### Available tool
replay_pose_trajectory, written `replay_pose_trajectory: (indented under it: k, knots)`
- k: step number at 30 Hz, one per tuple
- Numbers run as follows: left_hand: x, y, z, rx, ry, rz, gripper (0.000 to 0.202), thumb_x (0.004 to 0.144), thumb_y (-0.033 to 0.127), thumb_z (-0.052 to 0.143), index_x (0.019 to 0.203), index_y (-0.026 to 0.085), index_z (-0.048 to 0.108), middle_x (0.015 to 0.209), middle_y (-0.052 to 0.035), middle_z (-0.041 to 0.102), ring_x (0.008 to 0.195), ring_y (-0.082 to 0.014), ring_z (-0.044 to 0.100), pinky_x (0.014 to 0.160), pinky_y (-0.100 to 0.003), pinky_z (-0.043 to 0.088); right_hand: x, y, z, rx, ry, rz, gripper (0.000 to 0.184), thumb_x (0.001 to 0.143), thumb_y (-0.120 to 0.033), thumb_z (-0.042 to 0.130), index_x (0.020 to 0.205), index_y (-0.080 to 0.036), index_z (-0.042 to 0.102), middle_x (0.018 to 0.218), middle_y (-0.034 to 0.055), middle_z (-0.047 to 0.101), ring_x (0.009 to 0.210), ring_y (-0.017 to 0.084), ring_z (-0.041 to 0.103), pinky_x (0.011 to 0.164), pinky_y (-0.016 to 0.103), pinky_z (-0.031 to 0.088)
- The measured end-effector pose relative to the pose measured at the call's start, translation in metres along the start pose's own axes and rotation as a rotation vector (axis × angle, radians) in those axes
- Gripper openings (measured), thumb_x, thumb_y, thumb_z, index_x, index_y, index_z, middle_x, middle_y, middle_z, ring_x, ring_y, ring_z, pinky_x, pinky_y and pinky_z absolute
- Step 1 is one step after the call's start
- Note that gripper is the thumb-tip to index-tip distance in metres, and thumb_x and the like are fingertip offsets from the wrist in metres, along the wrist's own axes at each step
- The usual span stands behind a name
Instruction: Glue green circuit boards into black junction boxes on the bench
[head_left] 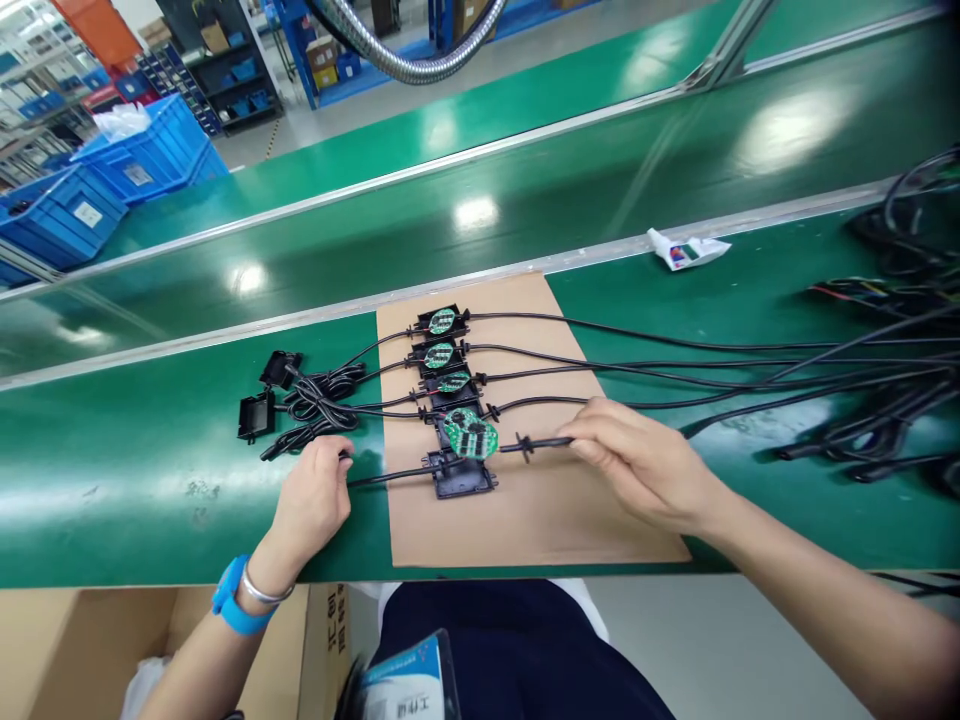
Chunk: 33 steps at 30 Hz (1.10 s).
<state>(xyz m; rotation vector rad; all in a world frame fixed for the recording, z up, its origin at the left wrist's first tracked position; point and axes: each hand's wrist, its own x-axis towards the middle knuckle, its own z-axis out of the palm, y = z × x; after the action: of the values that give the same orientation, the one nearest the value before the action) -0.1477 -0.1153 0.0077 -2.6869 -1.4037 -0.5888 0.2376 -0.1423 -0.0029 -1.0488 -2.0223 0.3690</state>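
Circuit board, round and green point(470, 434), lies tilted over open black plastic housing point(459, 474) on matte brown cardboard sheet point(525, 520), not yet seated. Three housings behind point(439, 352) already carry boards. Fingers of left hand point(311, 495) closed on thin black cable point(390, 474); right hand point(645, 462) pinches ribbed cable collar point(540, 443). Glossy green belt point(150, 480) beneath.

A cardboard sheet point(525, 520) lies on the near bench point(112, 500). A row of housings sits on its far left part, running far to near. A circuit board point(470, 435) leans on the nearest housing point(459, 478). Cables point(675, 345) run right off the sheet into a tangle point(877, 440). Coiled leads point(319, 400) and two plugs point(256, 415) lie left of the sheet. The left hand point(311, 500) grips the lead point(390, 474) left of the nearest housing. The right hand point(645, 465) pinches the cable point(536, 443) on its right. A tube point(686, 250) lies behind, by the rail point(787, 212).
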Motion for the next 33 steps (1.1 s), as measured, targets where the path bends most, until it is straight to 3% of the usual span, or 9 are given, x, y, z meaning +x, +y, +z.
replay_pose_trajectory:
  k: [5, 9, 13, 18, 25, 33]
  knots:
    - [0.002, -0.015, -0.013, 0.059, -0.074, -0.003, 0.022, 0.102, 0.022, 0.037, 0.116, 0.015, 0.053, 0.093, -0.0079, 0.064, 0.082, -0.0201, 0.062, 0.074, -0.032, 0.052, 0.009, -0.001, -0.017, 0.001, 0.004, 0.037, 0.016, 0.099, -0.021, 0.046, 0.097, -0.025, 0.062, 0.078, 0.0043, 0.060, 0.070, 0.016, 0.059, 0.059, 0.029, 0.048]
    - [-0.002, -0.022, -0.026, 0.032, -0.204, 0.215, 0.036, 0.100, 0.047, 0.048, 0.122, 0.021, 0.060, 0.093, -0.0062, 0.062, 0.079, -0.0179, 0.060, 0.068, -0.028, 0.049, 0.004, 0.012, -0.007, 0.006, -0.024, -0.017, 0.022, 0.099, -0.024, 0.046, 0.103, -0.024, 0.068, 0.080, 0.0065, 0.063, 0.075, 0.018, 0.061, 0.067, 0.034, 0.051]
    - [-0.012, -0.022, -0.029, 0.087, -0.198, 0.352, 0.016, 0.099, 0.033, 0.057, 0.104, 0.024, 0.069, 0.088, -0.0035, 0.062, 0.072, -0.0135, 0.055, 0.063, -0.025, 0.043, -0.011, 0.027, 0.017, -0.082, -0.177, -0.048, 0.023, 0.099, -0.023, 0.048, 0.103, -0.022, 0.070, 0.091, 0.0078, 0.066, 0.084, 0.018, 0.062, 0.074, 0.031, 0.052]
    - [-0.020, -0.019, -0.020, 0.119, -0.194, 0.286, 0.012, 0.096, 0.028, 0.061, 0.101, 0.021, 0.069, 0.087, -0.0044, 0.063, 0.074, -0.0154, 0.054, 0.066, -0.028, 0.045, -0.020, 0.035, 0.036, -0.179, -0.226, -0.067, 0.022, 0.100, -0.021, 0.047, 0.101, -0.020, 0.069, 0.092, 0.0073, 0.065, 0.088, 0.018, 0.062, 0.076, 0.030, 0.052]
    - [-0.017, -0.019, -0.015, 0.021, -0.257, 0.204, 0.016, 0.099, 0.027, 0.053, 0.099, 0.020, 0.068, 0.090, -0.0051, 0.064, 0.078, -0.0167, 0.055, 0.069, -0.031, 0.045, -0.011, 0.030, 0.023, -0.093, -0.296, 0.035, 0.023, 0.102, -0.026, 0.042, 0.094, -0.020, 0.064, 0.084, 0.0056, 0.062, 0.078, 0.017, 0.059, 0.070, 0.031, 0.050]
    - [-0.018, -0.016, -0.017, 0.051, -0.240, 0.215, 0.014, 0.099, 0.025, 0.053, 0.097, 0.019, 0.065, 0.089, -0.0049, 0.064, 0.077, -0.0172, 0.054, 0.069, -0.030, 0.044, -0.010, 0.026, 0.021, -0.063, -0.311, 0.058, 0.026, 0.102, -0.029, 0.040, 0.085, -0.021, 0.058, 0.076, 0.0042, 0.056, 0.070, 0.016, 0.054, 0.066, 0.030, 0.047]
